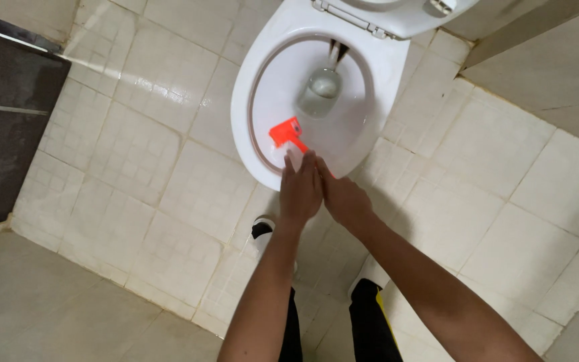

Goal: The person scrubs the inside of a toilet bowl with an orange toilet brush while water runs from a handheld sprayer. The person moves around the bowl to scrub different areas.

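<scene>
A white toilet bowl (246,87) stands open ahead of me, with water at its bottom. An orange brush head (285,132) rests against the bowl's near inner wall. Both my hands meet at the bowl's near rim. My left hand (299,191) and my right hand (343,198) are pressed side by side, closed around the brush's handle, which is mostly hidden under them. A white part of the brush shows just above my left fingers.
The raised toilet seat and lid (397,17) lie at the top. The floor (169,174) is pale square tile, wet in places. A dark panel (1,121) stands at the left. My feet (263,231) are just below the bowl.
</scene>
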